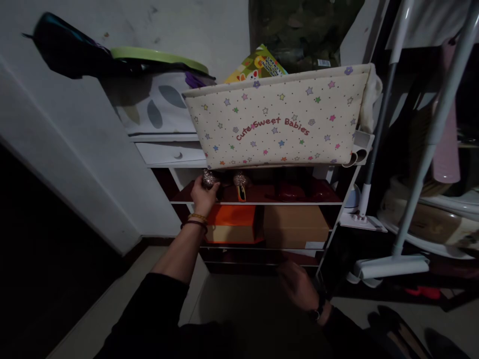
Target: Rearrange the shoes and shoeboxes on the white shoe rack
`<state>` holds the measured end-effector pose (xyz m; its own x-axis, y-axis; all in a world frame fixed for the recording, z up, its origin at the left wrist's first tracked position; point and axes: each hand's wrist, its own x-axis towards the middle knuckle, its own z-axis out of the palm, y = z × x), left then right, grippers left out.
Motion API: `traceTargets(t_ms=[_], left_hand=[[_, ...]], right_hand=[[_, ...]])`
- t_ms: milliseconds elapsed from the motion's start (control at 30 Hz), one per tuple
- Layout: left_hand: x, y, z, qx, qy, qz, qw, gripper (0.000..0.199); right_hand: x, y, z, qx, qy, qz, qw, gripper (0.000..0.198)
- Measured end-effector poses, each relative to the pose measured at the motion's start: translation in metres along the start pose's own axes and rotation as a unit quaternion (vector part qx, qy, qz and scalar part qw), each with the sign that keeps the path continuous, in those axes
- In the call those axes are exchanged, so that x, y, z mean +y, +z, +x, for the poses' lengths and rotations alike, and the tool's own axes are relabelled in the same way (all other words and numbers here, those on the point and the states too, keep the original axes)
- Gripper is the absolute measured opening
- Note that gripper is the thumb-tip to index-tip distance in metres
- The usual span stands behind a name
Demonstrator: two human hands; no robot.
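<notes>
My left hand (204, 195) reaches onto the upper shelf (258, 196) of a shoe rack, its fingers closed around a glittery shoe (209, 177). A matching glittery shoe (240, 178) stands just to the right, with an orange edge showing low on it. Farther right on that shelf sit dark red shoes (290, 191), dim in the shadow. My right hand (298, 285) hangs low in front of the rack, apart from everything; its fingers are smeared and dark. Below the upper shelf are an orange box (232, 217) and a brown cardboard box (295, 224).
A cream fabric bin (275, 119) printed with stars overhangs the upper shelf. Left of it are a white drawer (168, 153) and a leaf-patterned box (157, 102). A mop (392, 267) leans at the right. Dark shoes (400, 329) lie on the floor.
</notes>
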<state>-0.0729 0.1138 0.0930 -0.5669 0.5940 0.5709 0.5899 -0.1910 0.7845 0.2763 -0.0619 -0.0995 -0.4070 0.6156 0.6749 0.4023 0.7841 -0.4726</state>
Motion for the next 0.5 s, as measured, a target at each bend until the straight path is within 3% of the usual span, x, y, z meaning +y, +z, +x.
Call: traceTargets(t_ms=[300, 500], left_hand=[[0.007, 0.008, -0.005, -0.009, 0.038, 0.016, 0.999, 0.064], [0.007, 0.01, -0.012, -0.018, 0.102, 0.042, 0.994, 0.067]], right_hand=[[-0.001, 0.0, 0.001, -0.016, 0.01, -0.02, 1.0, 0.021], [0.0, 0.001, 0.0, -0.032, 0.019, -0.018, 0.999, 0.019]])
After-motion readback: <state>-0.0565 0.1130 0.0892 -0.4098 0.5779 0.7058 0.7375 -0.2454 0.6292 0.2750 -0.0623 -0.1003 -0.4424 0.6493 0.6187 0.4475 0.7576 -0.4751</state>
